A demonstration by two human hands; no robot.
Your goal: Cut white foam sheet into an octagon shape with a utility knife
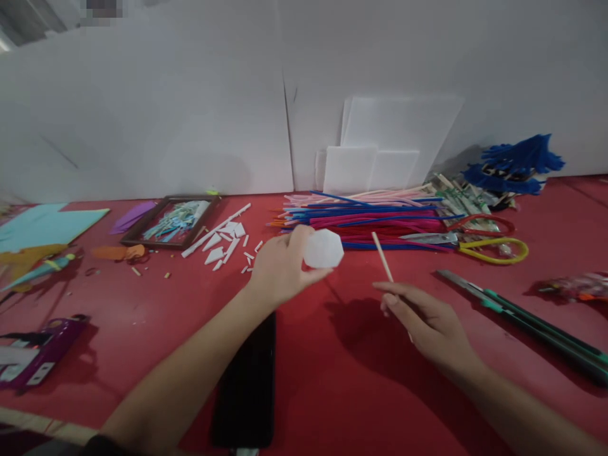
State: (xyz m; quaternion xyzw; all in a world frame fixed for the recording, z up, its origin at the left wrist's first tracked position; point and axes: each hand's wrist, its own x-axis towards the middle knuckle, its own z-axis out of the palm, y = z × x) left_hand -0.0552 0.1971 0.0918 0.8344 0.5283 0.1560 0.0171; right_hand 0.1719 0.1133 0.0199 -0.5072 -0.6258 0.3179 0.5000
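Observation:
Between the thumb and fingers of my left hand (280, 266) is a white, roughly octagonal foam piece (324, 249), raised above the red table (304, 380). My right hand (427, 316) pinches a thin pale stick (382, 256), which points up and away from me. The stick and the foam piece are apart. Beneath my left forearm lies a black phone (249, 386), partly covered by the arm. White foam offcuts (225, 240) are scattered just beyond my left hand.
Pipe cleaners (370, 215) are heaped at the back, with scissors (475, 244) against them. A box cutter (522, 323) lies right of my right hand. White sheets (399, 126) lean on the back wall. A brown frame (171, 221) and a purple device (40, 351) are at left.

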